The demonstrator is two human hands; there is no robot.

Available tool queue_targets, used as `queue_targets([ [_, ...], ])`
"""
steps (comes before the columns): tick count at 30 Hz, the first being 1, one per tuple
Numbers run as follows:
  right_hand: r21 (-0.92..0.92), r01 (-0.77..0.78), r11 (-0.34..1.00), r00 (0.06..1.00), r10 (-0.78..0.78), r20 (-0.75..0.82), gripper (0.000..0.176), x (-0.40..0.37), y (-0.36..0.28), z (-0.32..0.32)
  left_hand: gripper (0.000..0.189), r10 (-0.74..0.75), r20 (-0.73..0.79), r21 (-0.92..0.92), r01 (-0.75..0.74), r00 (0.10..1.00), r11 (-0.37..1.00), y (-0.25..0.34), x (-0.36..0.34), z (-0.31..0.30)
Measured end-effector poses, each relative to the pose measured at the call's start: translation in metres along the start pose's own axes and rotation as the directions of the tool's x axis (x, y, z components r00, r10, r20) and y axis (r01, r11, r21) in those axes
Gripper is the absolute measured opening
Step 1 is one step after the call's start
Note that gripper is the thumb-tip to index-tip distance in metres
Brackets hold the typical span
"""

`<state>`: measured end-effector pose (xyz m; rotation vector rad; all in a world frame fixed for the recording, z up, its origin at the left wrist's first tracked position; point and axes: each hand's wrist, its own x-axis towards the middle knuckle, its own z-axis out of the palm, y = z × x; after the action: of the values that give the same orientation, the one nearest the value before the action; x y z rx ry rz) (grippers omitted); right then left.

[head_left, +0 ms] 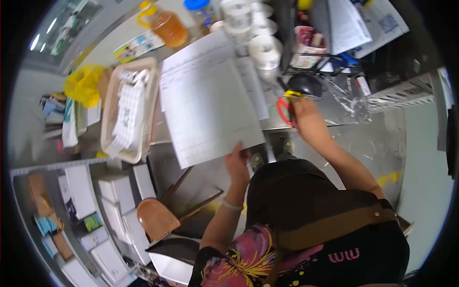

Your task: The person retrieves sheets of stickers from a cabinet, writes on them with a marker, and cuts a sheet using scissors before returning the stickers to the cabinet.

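A large printed sheet of paper [213, 112] lies on the worktop, its near edge jutting past the front. My left hand [237, 165] is closed at that near edge, fingers on the paper. Over the worktop to the right, my right hand [303, 112] is closed at a yellow-and-red tool [292, 93]. Its red loop resembles a scissors handle, but the blurred fingers hide most of it. Just beyond that hand sits a black computer mouse [305, 85]. Another sheet [253, 88] shows under the large one.
A beige plastic basket [152, 103] holding white paper stands at left, beside a yellow bag [85, 83]. White label rolls [265, 52] and an amber bottle [168, 29] are at the back. Below left are a brown stool [157, 219] and a shelf of boxes [80, 191].
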<state>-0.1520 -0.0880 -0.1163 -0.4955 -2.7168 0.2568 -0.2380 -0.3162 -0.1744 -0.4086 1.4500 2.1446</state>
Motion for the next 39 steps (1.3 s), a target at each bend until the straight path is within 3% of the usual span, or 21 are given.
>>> queue_targets([
  [1,0.021,-0.036,0.999,0.999,0.035,0.031,0.047,0.004,0.0,0.006,0.01,-0.033,-0.004,-0.01,0.033,0.999,0.999,0.008,-0.004,0.007],
  [2,0.048,-0.108,0.993,0.99,0.103,0.099,0.047,0.01,-0.006,0.007,0.009,-0.077,0.004,-0.022,0.077,0.997,0.997,0.013,-0.006,0.01],
  [4,0.041,-0.28,0.959,0.936,0.263,0.232,0.047,0.015,-0.006,-0.004,0.013,-0.009,0.038,-0.037,0.011,0.999,0.999,0.015,-0.007,0.017],
  [9,0.195,-0.282,0.939,0.951,0.247,0.184,0.036,-0.012,-0.002,-0.029,0.013,-0.022,0.074,-0.07,0.028,0.997,0.997,0.005,-0.008,0.026],
  [12,0.373,-0.551,0.747,0.776,0.294,0.558,0.039,-0.039,-0.016,-0.053,0.017,-0.052,0.108,-0.081,0.061,0.993,0.995,-0.001,-0.01,0.032],
  [15,0.569,-0.559,0.604,0.751,0.077,0.656,0.04,-0.077,-0.025,-0.045,0.02,-0.085,0.156,-0.016,0.089,0.984,0.996,-0.006,-0.012,0.038],
  [18,0.433,-0.847,0.31,0.483,0.104,0.87,0.041,-0.089,-0.037,-0.045,0.021,-0.1,0.162,0.002,0.101,0.982,0.995,-0.005,-0.011,0.047],
  [22,0.308,-0.875,0.374,0.391,0.17,0.904,0.053,-0.092,-0.046,-0.048,0.026,-0.049,0.174,-0.05,0.059,0.983,0.997,-0.005,-0.012,0.063],
  [26,0.353,-0.855,0.38,0.439,0.168,0.883,0.055,-0.086,-0.064,-0.045,0.03,-0.011,0.21,-0.109,0.034,0.978,0.993,-0.016,-0.015,0.064],
  [31,0.417,-0.872,0.257,0.468,0.189,0.863,0.056,-0.083,-0.076,-0.025,0.031,0.019,0.249,0.009,-0.022,0.968,1.0,-0.018,-0.023,0.065],
  [34,0.453,-0.848,0.275,0.503,0.149,0.851,0.055,-0.078,-0.078,-0.027,0.031,0.009,0.249,-0.01,-0.006,0.968,1.0,-0.017,-0.027,0.067],
  [37,0.414,-0.894,0.172,0.442,0.187,0.877,0.051,-0.068,-0.089,-0.033,0.031,-0.004,0.265,-0.035,0.014,0.964,0.999,-0.014,-0.033,0.067],
  [39,0.435,-0.889,0.145,0.455,0.164,0.875,0.051,-0.069,-0.088,-0.032,0.03,-0.006,0.269,-0.05,0.02,0.963,0.999,-0.012,-0.036,0.068],
])
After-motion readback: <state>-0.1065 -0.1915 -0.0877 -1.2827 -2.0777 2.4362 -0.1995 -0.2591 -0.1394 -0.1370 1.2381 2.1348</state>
